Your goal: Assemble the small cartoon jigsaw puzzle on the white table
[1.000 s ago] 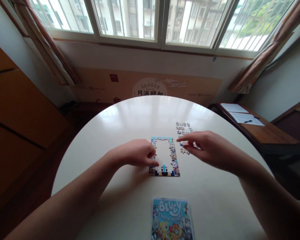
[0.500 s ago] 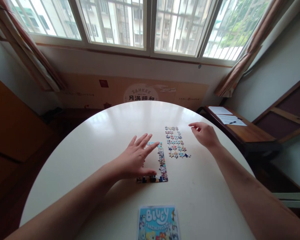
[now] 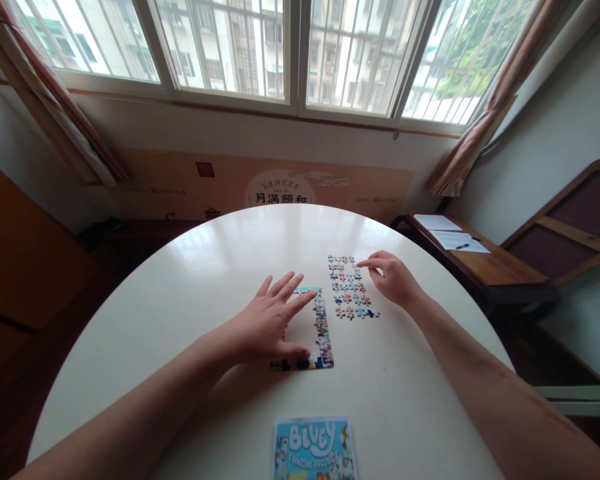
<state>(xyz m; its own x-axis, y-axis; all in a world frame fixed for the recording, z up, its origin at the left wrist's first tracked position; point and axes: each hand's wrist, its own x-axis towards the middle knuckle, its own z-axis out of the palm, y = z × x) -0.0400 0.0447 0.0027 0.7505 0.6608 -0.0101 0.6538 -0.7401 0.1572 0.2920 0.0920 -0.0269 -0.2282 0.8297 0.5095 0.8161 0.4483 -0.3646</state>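
A small jigsaw puzzle frame (image 3: 323, 330), only its border assembled, lies on the round white table (image 3: 190, 280). My left hand (image 3: 270, 320) lies flat on the frame's left side with fingers spread, covering that part. Right of the frame, several loose puzzle pieces (image 3: 349, 288) are laid out in rows. My right hand (image 3: 393, 277) hovers at the right edge of these rows, fingers curled and index finger pointing left over the pieces; nothing shows in it. A blue "Bluey" picture card (image 3: 314, 448) lies at the table's near edge.
A wooden side table (image 3: 500, 267) with papers (image 3: 450, 233) and a pen stands to the right. A folded wooden board leans at the far right. Windows with curtains run along the back wall, above a cardboard panel (image 3: 280, 183). A brown cabinet stands at the left.
My left hand went from a pinch at the frame's lower left to lying flat and spread on it. My right hand swung out to the right, then came back to the loose pieces.
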